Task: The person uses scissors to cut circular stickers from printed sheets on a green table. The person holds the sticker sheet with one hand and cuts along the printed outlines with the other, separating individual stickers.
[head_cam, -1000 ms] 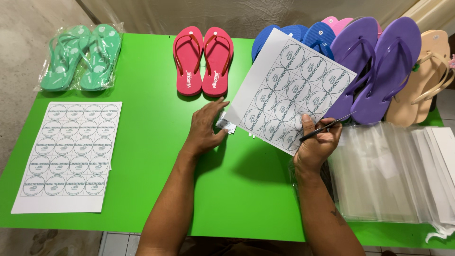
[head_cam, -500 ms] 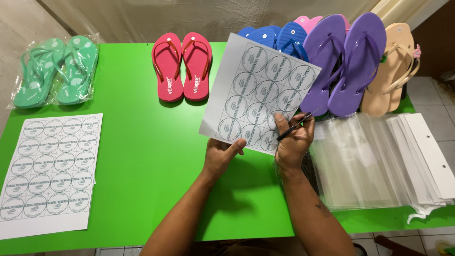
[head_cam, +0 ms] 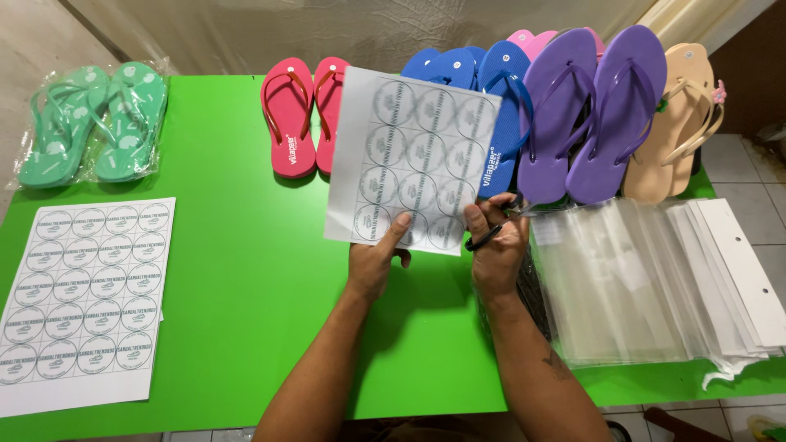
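Green sandals seemingly inside clear bag

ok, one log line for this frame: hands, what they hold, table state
left hand: holds sticker sheet upright | right hand: grips scissors at sheet's lower edge | table: second sticker sheet flat, sandal pairs along back, clear bags right

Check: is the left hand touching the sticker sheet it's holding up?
Touching. The head view shows the left hand pinching the lower edge of the sticker sheet, thumb lying across its front.
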